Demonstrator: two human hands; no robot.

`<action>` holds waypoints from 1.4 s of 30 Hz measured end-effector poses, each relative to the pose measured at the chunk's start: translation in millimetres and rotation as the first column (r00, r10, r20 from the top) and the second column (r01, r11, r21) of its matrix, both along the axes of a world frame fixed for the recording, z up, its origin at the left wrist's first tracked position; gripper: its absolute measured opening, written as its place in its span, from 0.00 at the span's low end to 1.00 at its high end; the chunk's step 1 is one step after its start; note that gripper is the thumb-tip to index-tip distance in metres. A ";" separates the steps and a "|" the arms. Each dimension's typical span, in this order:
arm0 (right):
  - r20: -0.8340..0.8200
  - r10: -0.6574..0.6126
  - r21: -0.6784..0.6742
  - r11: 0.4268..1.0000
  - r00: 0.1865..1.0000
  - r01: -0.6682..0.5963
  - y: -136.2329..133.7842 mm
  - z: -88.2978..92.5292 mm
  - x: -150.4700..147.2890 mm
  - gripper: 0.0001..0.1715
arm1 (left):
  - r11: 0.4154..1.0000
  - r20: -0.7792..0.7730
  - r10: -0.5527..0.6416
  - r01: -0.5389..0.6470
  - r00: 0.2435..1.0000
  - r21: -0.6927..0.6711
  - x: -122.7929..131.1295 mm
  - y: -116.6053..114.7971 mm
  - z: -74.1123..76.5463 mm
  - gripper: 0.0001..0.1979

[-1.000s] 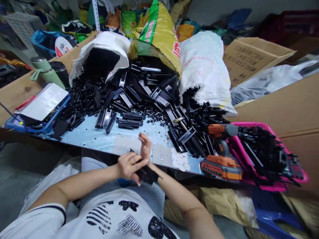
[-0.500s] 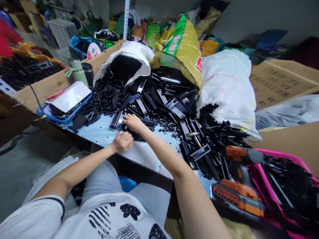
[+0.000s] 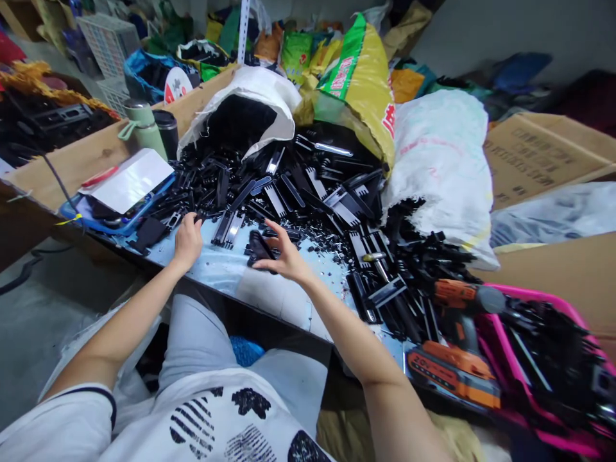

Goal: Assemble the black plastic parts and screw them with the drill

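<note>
My left hand point(image 3: 188, 241) is at the near edge of the heap of black plastic parts point(image 3: 224, 186). Its fingers are curled together on a small black part, mostly hidden by the fingertips. To its right, my right hand point(image 3: 285, 254) has thumb and fingers spread around a black plastic piece point(image 3: 260, 248) on the light blue tabletop. The thumb overlaps the lower end of that piece; no firm grip shows. Between the hands, a few flat black parts with shiny faces point(image 3: 228, 228) lie side by side.
Small loose pins and bits point(image 3: 327, 247) are scattered right of centre. Open sacks, one white point(image 3: 283, 90) and one yellow point(image 3: 370, 83), spill parts at the back. A hammer point(image 3: 378, 260), an orange cordless drill point(image 3: 457, 359) and a pink basket point(image 3: 553, 295) stand right; a blue tray point(image 3: 129, 224) left.
My left hand has moved left and up to the heap's edge, away from my right hand. My right hand has shifted right and its fingers have spread, showing the black piece.
</note>
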State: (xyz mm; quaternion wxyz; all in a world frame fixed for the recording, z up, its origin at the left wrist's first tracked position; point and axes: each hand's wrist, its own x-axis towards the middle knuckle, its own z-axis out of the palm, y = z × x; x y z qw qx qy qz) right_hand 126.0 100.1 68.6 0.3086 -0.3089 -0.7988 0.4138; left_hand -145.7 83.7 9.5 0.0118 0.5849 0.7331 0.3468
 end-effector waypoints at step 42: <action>-0.054 -0.417 -0.075 0.908 0.907 0.412 -103.7 -52.4 68.1 0.33 | 0.778 0.287 -0.628 0.589 0.723 0.219 201.7 -83.3 19.4 0.18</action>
